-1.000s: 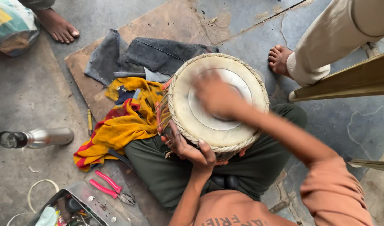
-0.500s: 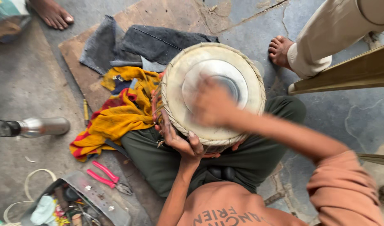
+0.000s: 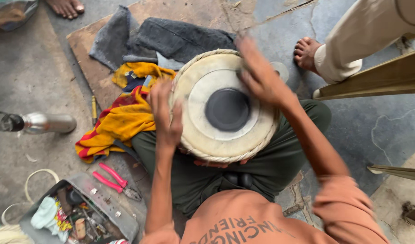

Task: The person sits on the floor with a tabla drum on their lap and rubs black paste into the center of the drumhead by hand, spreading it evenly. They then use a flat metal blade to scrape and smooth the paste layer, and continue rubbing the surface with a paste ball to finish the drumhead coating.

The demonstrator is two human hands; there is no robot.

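A round hand drum [image 3: 203, 131] with a pale skin, a black centre patch [image 3: 227, 109] and a braided rim rests upright on my lap. My left hand [image 3: 166, 113] lies on the drum's left rim, fingers curled against its edge. Blurred with motion, my right hand [image 3: 258, 72] hovers over the upper right of the skin, fingers spread, holding nothing I can make out. My crossed legs in dark green trousers [image 3: 284, 167] sit under the drum.
A yellow and red cloth [image 3: 119, 119] and grey cloths [image 3: 171, 38] lie on a wooden board [image 3: 87, 54] to the left. Red-handled pliers [image 3: 111, 178], an open tool box [image 3: 76, 212] and a steel flask [image 3: 40, 123] sit lower left. Another person's foot [image 3: 307, 53] stands upper right.
My right hand has moved off the centre of the skin to its upper right, uncovering the black patch. My left hand has shifted from the drum's lower edge up to its left rim.
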